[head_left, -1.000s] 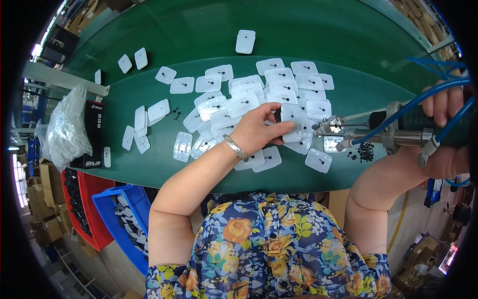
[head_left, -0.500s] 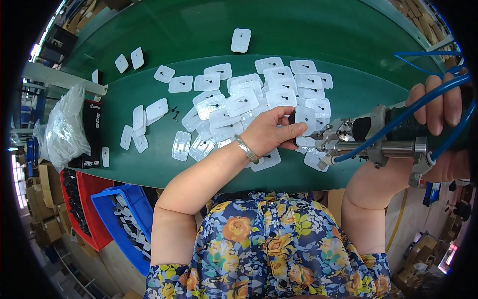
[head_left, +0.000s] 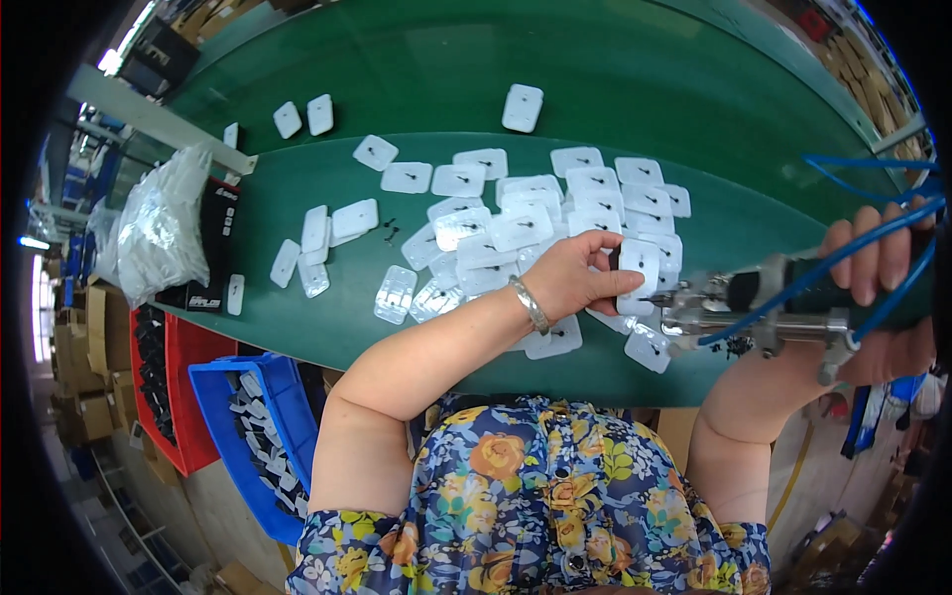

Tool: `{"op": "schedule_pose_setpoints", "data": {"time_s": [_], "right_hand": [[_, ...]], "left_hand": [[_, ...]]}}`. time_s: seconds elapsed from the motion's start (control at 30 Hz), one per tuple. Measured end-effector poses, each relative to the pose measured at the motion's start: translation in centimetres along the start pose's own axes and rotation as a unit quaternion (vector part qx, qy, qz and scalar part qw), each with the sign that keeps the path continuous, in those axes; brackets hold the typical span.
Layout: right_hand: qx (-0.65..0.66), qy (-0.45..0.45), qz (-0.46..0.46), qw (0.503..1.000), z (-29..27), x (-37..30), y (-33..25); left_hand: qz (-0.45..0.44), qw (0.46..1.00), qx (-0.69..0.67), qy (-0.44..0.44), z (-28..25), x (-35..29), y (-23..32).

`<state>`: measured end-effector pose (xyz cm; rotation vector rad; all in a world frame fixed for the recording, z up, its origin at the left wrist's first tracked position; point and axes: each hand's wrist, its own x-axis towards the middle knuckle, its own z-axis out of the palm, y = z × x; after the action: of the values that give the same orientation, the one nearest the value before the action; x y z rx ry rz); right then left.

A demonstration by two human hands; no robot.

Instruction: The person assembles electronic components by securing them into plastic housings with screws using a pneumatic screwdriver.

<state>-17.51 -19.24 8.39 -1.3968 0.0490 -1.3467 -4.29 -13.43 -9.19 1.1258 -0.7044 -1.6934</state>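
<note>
My left hand (head_left: 580, 280) wears a silver bangle and grips a white rounded-rectangle plastic cover (head_left: 638, 266) with a dark underside, thumb on its near end. My right hand (head_left: 878, 273) is wrapped round the dark body of an air screwdriver (head_left: 759, 315) fed by a blue hose (head_left: 818, 268). The tool lies sideways, its thin bit pointing left at the near end of the cover. Whether the bit touches a screw there is too small to tell. Beside my left hand spread many clear-white plastic pieces (head_left: 521, 226), several with a small black screw on top.
More white covers (head_left: 523, 107) stand along the far green panel. Loose black screws (head_left: 390, 233) lie on the green table (head_left: 327, 332). At the left are a bag of clear plastic (head_left: 164, 228) and a black box (head_left: 220, 243). Below stand a red bin (head_left: 188, 397) and a blue bin (head_left: 213, 397) of parts.
The whole view has shifted, so the table and its pieces appear lower and further right. Both hands keep their grips, with the screwdriver's bit still at the cover.
</note>
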Motion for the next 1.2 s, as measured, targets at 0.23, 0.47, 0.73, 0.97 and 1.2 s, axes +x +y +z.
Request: {"op": "schedule_pose_setpoints", "data": {"time_s": [0.23,0.47,0.73,0.97,1.2], "right_hand": [[0.099,-0.078,-0.01,0.992,-7.4,-0.5,-3.0],[-0.042,0.044,0.036,0.998,-9.4,-1.4,-2.5],[-0.231,0.28,-0.348,0.865,-6.7,-4.0,-3.8],[-0.377,-0.139,0.081,0.912,2.2,-6.4,5.8],[-0.521,-0.274,-0.019,0.808,4.9,-3.1,9.9]], "left_hand": [[0.231,0.873,0.377,0.204,-7.6,6.4,5.3],[0.119,0.856,0.403,0.302,-7.2,18.3,6.5],[0.127,0.603,0.675,0.406,-6.8,18.4,7.0],[0.238,0.5,0.803,0.22,0.1,6.4,9.4],[0.04,0.499,0.796,0.342,-6.4,-8.9,8.1]]}}
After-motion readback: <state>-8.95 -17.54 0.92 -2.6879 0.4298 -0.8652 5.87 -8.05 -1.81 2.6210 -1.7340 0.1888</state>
